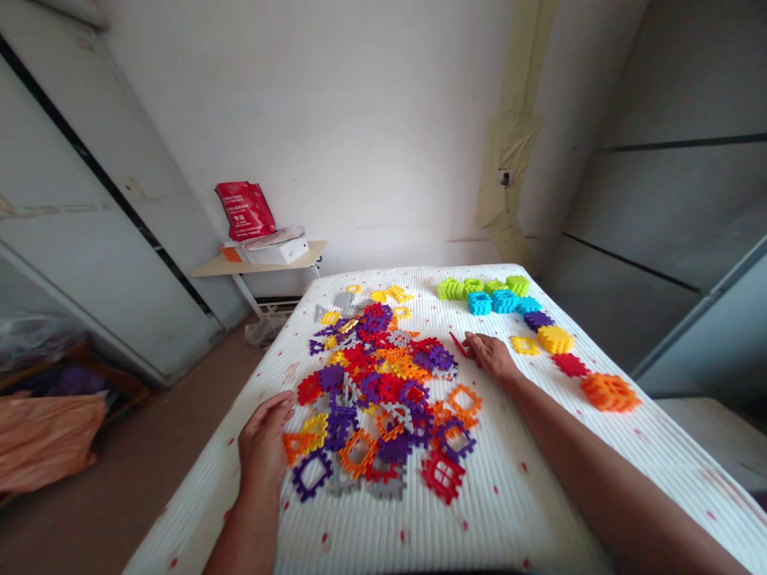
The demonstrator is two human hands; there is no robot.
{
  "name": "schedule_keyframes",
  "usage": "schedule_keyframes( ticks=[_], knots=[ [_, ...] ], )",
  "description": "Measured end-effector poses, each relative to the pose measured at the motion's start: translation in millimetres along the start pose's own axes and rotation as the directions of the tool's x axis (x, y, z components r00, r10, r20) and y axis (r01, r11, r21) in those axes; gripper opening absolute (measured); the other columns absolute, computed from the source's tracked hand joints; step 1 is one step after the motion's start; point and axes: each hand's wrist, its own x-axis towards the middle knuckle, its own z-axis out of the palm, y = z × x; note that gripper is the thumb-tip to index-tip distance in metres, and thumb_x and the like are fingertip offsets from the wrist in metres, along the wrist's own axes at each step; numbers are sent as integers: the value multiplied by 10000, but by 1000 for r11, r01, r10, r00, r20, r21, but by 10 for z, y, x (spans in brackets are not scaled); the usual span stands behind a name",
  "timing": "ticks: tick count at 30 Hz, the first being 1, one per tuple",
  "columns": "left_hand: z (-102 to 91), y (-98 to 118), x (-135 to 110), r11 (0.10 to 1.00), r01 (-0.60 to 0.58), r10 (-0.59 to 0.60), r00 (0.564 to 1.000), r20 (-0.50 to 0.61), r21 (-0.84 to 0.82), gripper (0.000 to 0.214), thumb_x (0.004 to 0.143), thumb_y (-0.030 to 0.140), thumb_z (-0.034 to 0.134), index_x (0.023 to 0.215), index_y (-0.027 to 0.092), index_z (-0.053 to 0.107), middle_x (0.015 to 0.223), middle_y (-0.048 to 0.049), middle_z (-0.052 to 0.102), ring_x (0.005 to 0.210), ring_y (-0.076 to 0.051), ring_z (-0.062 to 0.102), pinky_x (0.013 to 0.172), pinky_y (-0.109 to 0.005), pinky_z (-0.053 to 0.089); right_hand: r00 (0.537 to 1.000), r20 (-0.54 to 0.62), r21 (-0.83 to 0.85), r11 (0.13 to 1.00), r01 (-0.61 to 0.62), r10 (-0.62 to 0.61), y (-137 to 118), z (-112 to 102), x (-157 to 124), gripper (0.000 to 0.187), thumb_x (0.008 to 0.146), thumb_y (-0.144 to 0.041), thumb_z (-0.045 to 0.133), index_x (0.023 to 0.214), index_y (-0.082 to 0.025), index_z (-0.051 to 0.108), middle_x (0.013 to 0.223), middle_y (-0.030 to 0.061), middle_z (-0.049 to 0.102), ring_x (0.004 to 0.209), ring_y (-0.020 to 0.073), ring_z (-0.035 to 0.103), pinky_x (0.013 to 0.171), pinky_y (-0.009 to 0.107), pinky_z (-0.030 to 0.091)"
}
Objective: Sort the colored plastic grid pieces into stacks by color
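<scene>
Right hand (490, 354) pinches a thin-looking red piece (458, 344) narrowly, just right of the mixed heap (391, 389); a light, steady edge hold should suit it. Left hand (264, 435) lies beside the heap, cannot tell its grip. Yellow stack (556, 339) and orange stack (610, 392) near the right forearm (569, 447) could get knocked.

Right hand (490, 355) holding red piece (457, 344); left hand (264, 435) beside multicoloured pile (392, 389).

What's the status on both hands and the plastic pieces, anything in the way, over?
Right hand holding red piece. Left hand at left edge of mixed pile. Yellow frame between right hand and yellow stack.
</scene>
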Motion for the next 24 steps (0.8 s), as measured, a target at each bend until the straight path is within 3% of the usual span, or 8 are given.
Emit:
schedule_keyframes(
  ticks=[4,8,11,13,15,19,24],
  knots=[
    [37,44,-43,990,-2,-8,997,73,139,429,559,369,704,930,157,675,923,-62,685,858,-210,620,748,-318,489,999,39,58,998,31,-33,55,-36,-93,609,853,-621,256,867,-148,639,751,53,655,666,166,588,633,269,452],
    [89,68,-58,983,33,-58,989,137,183,485,552,366,711,997,177,663,1020,-73,671,980,-241,602,842,-355,473,990,107,-54,994,95,-89,-59,-21,-177,513,797,-580,452,1088,-189,611,1004,66,653,863,195,602,733,286,462],
    [103,47,-50,980,43,-77,982,175,192,513,536,369,723,1011,186,659,1045,-78,663,993,-244,602,867,-362,465,959,165,-186,948,259,-230,-160,60,-229,592,720,-521,598,1229,-225,535,1233,79,556,1043,226,547,865,325,435],
    [101,45,-54,981,32,-73,975,212,192,512,548,375,721,1021,190,654,1070,-82,656,1011,-245,599,876,-357,463,943,171,-271,907,324,-286,-210,125,-243,567,738,-474,599,1240,-219,531,1280,87,523,1126,236,498,946,346,387],
    [98,62,-70,985,22,-69,961,268,173,507,564,375,714,1031,190,650,1095,-87,649,1057,-251,581,896,-356,455,950,152,-309,900,307,-272,-253,181,-233,521,783,-437,560,1245,-198,525,1243,98,552,1117,230,507,953,344,380],
    [118,107,-83,992,3,-57,900,431,124,508,595,375,705,1069,205,635,1164,-90,625,1140,-249,534,941,-347,426,964,134,-229,940,254,-228,-332,244,-138,471,841,-430,491,1256,-208,506,1174,82,605,1024,197,571,884,298,424],
    [212,95,-9,970,-114,-38,800,599,213,529,647,387,679,1139,206,609,1223,-106,588,1183,-264,495,991,-383,376,984,47,-162,970,180,-175,-373,309,47,421,875,-440,421,1196,-201,552,1067,72,661,889,191,624,780,279,460]
  ],
)
